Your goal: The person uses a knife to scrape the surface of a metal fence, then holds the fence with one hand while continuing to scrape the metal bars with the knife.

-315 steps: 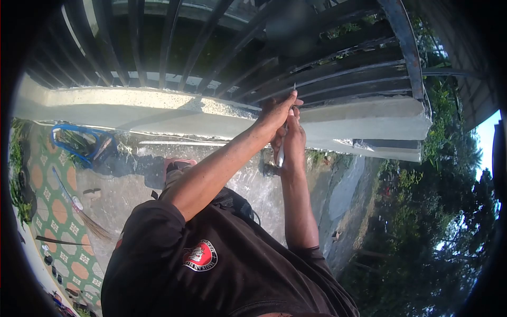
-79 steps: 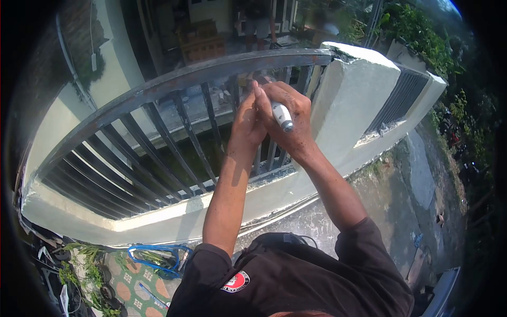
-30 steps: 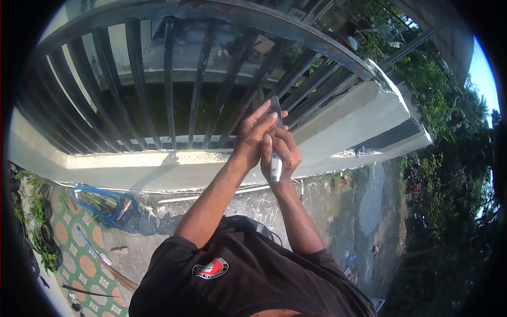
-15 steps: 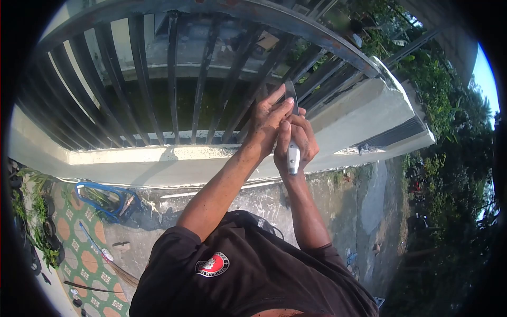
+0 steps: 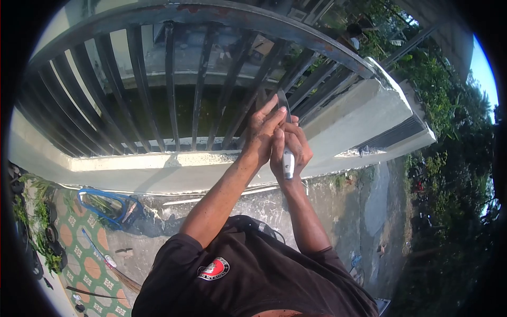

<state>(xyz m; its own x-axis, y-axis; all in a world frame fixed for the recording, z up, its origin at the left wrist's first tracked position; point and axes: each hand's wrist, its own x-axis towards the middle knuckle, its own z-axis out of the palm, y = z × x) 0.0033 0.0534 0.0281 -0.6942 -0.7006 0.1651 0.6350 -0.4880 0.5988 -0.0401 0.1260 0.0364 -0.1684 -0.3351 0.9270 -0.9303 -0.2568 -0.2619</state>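
Observation:
A knife (image 5: 288, 165) with a white, riveted handle and a grey metal blade is held in front of the railing, its tip pointing up and away. My right hand (image 5: 297, 145) is closed around the handle, whose butt sticks out below the fist. Against the blade, my left hand (image 5: 260, 134) has its fingers closed near the upper part, and the two hands touch. Dark specks dot the left hand and forearm. Behind the left fingers is a dark shape that I cannot make out. Closest to both hands are the railing's dark metal bars (image 5: 232, 95).
A cream-painted wall ledge (image 5: 206, 159) runs beneath the bars, under a curved top rail (image 5: 200, 13). Below left are a blue-framed object (image 5: 108, 205), a broom (image 5: 124, 277) and patterned tiles (image 5: 91, 268). Trees (image 5: 449, 121) stand to the right.
Both hands and the knife sit slightly lower and further left in view. The railing also appears a little lower, so the camera has shifted. The grip looks the same.

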